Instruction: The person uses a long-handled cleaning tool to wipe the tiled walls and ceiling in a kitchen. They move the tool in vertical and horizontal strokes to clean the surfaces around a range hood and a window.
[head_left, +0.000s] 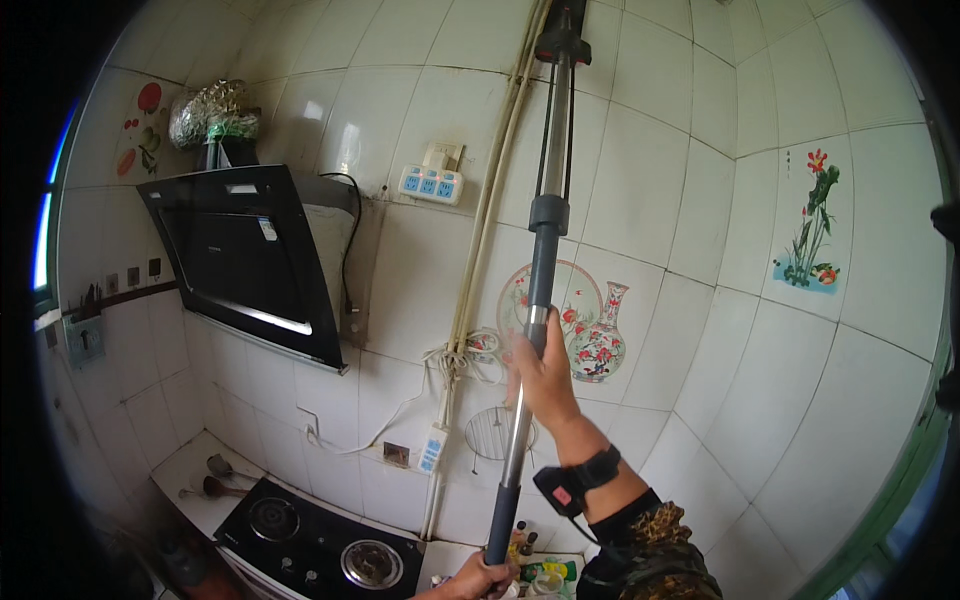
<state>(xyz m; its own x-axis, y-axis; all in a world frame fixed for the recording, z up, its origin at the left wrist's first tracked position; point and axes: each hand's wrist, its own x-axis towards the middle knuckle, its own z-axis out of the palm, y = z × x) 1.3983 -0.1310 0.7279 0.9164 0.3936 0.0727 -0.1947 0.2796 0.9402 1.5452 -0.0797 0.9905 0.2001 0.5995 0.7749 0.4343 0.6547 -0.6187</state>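
A long telescopic mop pole with a steel shaft and grey sleeves runs up the tiled wall. Its dark head is at the top edge of the view, partly cut off. My right hand is closed around the middle of the pole, with a black strapped device on that forearm. Lower down, my left hand grips the grey sleeve near the pole's bottom end. Behind the pole, pale pipes run up the wall, close to its upper part.
A black range hood juts out at the left above a two-burner gas stove. Power strips and looped white cable hang on the wall. A round wire rack hangs behind the pole. Bottles stand on the counter.
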